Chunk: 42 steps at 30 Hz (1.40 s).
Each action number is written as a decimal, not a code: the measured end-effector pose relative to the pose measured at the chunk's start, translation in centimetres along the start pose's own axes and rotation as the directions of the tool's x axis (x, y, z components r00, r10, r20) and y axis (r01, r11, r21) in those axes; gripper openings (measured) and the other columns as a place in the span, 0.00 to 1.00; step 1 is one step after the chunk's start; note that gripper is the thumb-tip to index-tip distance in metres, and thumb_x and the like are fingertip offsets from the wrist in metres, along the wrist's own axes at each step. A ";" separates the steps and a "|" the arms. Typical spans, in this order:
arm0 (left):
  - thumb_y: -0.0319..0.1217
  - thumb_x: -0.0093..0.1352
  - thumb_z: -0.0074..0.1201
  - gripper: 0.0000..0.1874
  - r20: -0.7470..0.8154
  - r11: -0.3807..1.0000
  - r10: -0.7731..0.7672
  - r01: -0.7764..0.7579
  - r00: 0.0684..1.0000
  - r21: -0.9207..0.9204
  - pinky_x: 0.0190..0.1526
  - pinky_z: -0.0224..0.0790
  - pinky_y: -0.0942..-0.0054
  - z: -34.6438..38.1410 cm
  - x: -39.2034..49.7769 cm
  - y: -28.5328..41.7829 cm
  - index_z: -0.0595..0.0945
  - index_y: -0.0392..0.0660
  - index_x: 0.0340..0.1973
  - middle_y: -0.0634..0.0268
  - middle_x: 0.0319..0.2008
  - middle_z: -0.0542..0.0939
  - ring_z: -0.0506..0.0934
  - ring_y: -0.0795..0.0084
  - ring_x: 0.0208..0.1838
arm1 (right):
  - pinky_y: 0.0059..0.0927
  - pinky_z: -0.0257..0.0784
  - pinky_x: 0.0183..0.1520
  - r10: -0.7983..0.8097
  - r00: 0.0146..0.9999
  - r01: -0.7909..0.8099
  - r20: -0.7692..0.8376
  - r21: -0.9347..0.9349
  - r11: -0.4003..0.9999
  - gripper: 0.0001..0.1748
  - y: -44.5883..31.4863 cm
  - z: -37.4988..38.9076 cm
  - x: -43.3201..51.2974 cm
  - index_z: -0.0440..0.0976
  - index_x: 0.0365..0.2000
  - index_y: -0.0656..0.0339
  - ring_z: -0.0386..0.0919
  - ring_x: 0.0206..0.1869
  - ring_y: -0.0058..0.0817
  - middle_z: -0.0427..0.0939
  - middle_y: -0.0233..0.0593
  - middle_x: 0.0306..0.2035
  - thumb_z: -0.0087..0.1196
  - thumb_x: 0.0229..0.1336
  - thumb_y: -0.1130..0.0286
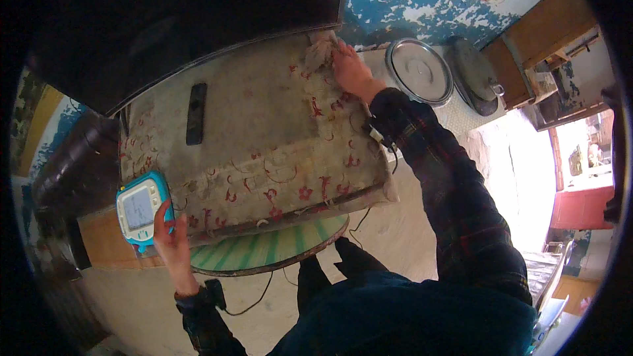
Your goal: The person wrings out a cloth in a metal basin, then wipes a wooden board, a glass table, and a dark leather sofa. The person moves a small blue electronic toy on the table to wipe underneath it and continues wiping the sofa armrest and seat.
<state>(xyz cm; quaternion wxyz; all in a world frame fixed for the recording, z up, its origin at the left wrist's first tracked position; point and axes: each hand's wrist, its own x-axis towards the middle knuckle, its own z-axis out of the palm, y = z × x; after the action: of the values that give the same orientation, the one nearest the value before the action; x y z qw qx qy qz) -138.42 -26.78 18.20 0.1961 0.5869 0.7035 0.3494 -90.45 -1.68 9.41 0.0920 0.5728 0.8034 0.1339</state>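
Note:
In my left hand (172,240) is a blue-and-white toy drawing board (138,207) with a grey screen that bears faint marks. I grip it by its right edge, beside the table's front left corner. My right hand (352,70) reaches to the far right of the table and closes on a crumpled, dirty cloth (319,55), pressed against the tabletop. A worn cover with red floral print (277,168) lies over the table. On it, left of the middle, rests a dark remote control (197,113).
A large black television screen (207,5) overhangs the table's back. Below the front edge is a round green-striped tabletop (272,247). To the right are a round metal lid (419,71) and a dark oval pan (472,76). Cables hang from both wrists. A brown sofa (79,158) stands left.

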 end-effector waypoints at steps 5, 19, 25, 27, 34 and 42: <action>0.20 0.66 0.55 0.23 -0.016 0.979 -0.172 0.169 0.985 -0.111 0.35 0.67 0.80 -2.6 -5.3 -3.1 0.74 0.40 0.59 0.63 0.47 0.79 0.72 0.81 0.32 | 0.43 0.58 0.67 0.108 0.967 -0.017 -0.231 0.363 0.932 0.26 2.1 2.3 6.4 0.67 0.57 0.66 0.63 0.64 0.48 0.69 0.52 0.60 0.45 0.58 0.70; 0.24 0.67 0.52 0.22 -0.155 0.897 -0.442 0.431 0.884 -0.097 0.22 0.59 0.82 -3.7 -13.6 -0.1 0.74 0.42 0.58 0.65 0.50 0.79 0.72 0.84 0.29 | 0.48 0.53 0.69 -0.011 0.944 0.135 -0.331 0.353 0.926 0.22 4.5 2.7 10.1 0.71 0.55 0.55 0.62 0.65 0.46 0.69 0.46 0.60 0.43 0.60 0.69; 0.24 0.67 0.52 0.23 -0.122 0.904 -0.417 0.396 0.901 -0.163 0.22 0.59 0.83 -3.6 -14.3 0.4 0.74 0.43 0.58 0.65 0.49 0.80 0.74 0.83 0.29 | 0.47 0.52 0.70 -0.109 0.943 0.254 -0.315 0.471 0.845 0.21 4.6 4.2 7.9 0.73 0.52 0.55 0.63 0.65 0.43 0.71 0.43 0.58 0.45 0.58 0.69; 0.24 0.67 0.52 0.23 -0.102 0.909 -0.395 0.372 0.913 -0.187 0.22 0.60 0.83 -3.5 -14.3 0.7 0.74 0.43 0.59 0.65 0.50 0.79 0.74 0.83 0.29 | 0.45 0.51 0.70 -0.165 0.878 0.358 -0.449 0.388 0.849 0.21 4.5 4.8 7.3 0.74 0.51 0.55 0.63 0.65 0.43 0.71 0.43 0.59 0.46 0.56 0.72; 0.25 0.67 0.53 0.22 -0.113 0.925 -0.334 0.303 0.936 -0.231 0.21 0.62 0.82 -3.2 -15.2 1.5 0.75 0.43 0.58 0.64 0.52 0.79 0.74 0.81 0.29 | 0.39 0.55 0.70 -0.134 0.881 0.396 -0.454 0.552 0.734 0.23 4.4 6.2 6.5 0.77 0.48 0.58 0.61 0.67 0.44 0.69 0.47 0.61 0.43 0.51 0.83; 0.27 0.68 0.54 0.22 -0.188 0.935 -0.337 0.303 0.923 -0.187 0.22 0.61 0.83 -5.2 -17.0 1.9 0.75 0.43 0.59 0.64 0.43 0.83 0.74 0.83 0.28 | 0.38 0.66 0.62 -0.114 0.983 0.173 -0.147 0.500 0.848 0.23 3.9 1.2 3.1 0.79 0.47 0.49 0.66 0.64 0.42 0.75 0.36 0.56 0.49 0.48 0.74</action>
<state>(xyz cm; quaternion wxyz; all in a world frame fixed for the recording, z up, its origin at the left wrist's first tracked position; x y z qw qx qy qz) -136.73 -44.34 20.86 0.2174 0.4053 0.7781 0.4279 -87.62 2.62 9.56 -0.0983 0.5064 0.8546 -0.0593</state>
